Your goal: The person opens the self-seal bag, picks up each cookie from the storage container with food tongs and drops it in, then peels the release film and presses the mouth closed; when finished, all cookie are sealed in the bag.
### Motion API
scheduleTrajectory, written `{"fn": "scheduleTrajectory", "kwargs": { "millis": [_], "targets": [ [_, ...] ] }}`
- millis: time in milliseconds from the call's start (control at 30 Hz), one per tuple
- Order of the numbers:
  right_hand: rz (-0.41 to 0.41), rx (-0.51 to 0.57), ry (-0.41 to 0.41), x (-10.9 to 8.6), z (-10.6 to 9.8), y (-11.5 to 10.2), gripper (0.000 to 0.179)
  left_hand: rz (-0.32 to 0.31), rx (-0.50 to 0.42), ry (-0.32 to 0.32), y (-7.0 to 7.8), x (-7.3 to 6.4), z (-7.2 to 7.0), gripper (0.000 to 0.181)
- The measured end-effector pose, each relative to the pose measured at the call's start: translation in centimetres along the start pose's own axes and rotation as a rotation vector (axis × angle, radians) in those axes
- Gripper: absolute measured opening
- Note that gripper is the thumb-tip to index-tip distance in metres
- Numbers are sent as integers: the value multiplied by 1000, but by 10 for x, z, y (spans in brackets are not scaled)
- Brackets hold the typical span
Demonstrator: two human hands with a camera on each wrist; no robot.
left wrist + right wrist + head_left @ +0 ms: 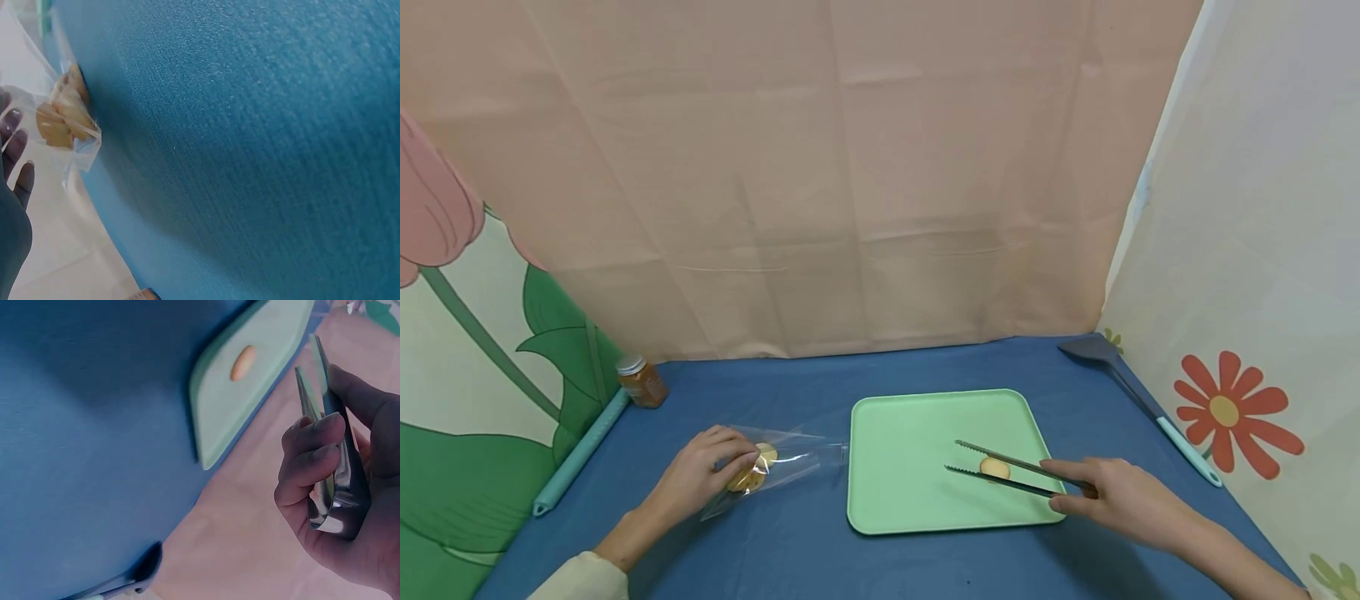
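My left hand (718, 462) pinches a clear plastic bag (801, 454) between thumb and forefinger. Several round, pale-yellow cookies (65, 112) lie inside at the bag's near end. The bag's far end reaches the left edge of a light green tray (925, 433). In my right hand (1112, 496) is a pair of metal tongs (353, 487), gripped with the thumb on one arm and fingers on the other. The tongs' arms are spread over the tray. A single cookie (995, 468) lies on the tray, appearing between those arms in the head view.
A jar (642, 382) with a silver lid stands at the back left, beside a long turquoise rod (580, 454). To the right lies a dark spatula (1131, 392) with a turquoise handle. Flower-patterned walls border both sides of the blue-covered table (790, 550).
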State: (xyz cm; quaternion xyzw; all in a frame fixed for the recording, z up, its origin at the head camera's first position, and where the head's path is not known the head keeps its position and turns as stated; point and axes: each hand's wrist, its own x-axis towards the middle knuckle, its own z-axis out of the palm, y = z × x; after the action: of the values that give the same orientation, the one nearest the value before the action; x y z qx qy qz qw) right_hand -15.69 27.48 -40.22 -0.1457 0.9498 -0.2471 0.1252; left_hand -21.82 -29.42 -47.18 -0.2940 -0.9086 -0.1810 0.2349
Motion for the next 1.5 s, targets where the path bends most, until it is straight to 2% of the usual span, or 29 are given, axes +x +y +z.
{"fn": "scheduleTrajectory", "kwargs": {
  "millis": [500,833,1500],
  "targets": [
    [130,-13,-22,-16,-1,29,54,-14,17,-4,2,1,1,13],
    [204,-45,-10,-17,0,38,53,-12,6,-6,1,1,2,13],
    [182,-75,-12,-13,1,46,55,-38,15,-23,0,1,3,11]
  ]
}}
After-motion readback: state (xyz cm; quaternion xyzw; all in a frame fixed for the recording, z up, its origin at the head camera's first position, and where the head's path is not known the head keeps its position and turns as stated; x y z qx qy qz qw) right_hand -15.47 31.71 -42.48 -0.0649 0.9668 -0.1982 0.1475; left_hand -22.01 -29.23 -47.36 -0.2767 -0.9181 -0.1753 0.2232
